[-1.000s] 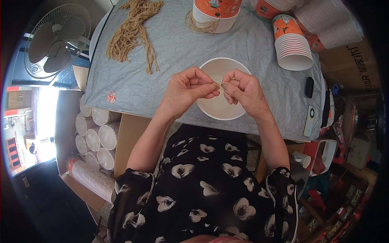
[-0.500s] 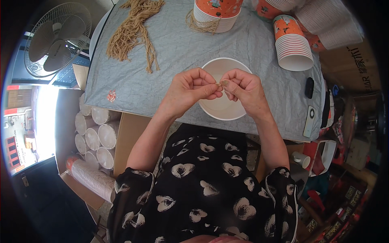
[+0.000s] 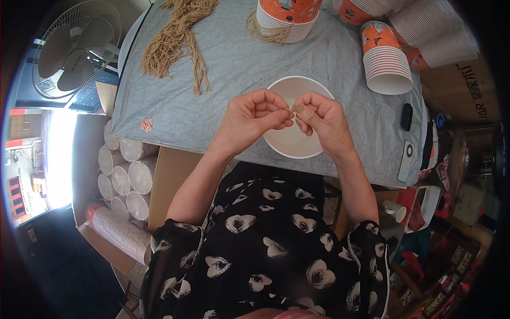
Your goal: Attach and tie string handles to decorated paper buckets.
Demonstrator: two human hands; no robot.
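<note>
Both of my hands meet in the middle, fingertips to fingertips, over a wide white paper tub (image 3: 299, 156) that stands on the grey-covered table. My left hand (image 3: 254, 118) has its thumb and forefinger pinched on a thin tan strand like twine. On the other side my right hand (image 3: 326, 121) pinches the same short strand, its fingers curled in. Most of the strand is hidden by the fingertips. Beyond, a stack of orange-and-white paper tubs (image 3: 289, 18) has loops of tan twine (image 3: 265, 33) at its lower left. A loose bundle of tan twine (image 3: 172, 45) lies at the far left.
At the right stand more stacked tubs (image 3: 387, 66), some in clear plastic (image 3: 433, 32). A black object (image 3: 407, 117) and a pale slim device (image 3: 406, 159) lie by the right edge. A fan (image 3: 77, 50) is far left; a carton of wrapped tub stacks (image 3: 121, 181) sits below it.
My two hands stay pinched together and shift only slightly at the fingertips. The whole view has moved a little; the tubs and twine on the table stay put.
</note>
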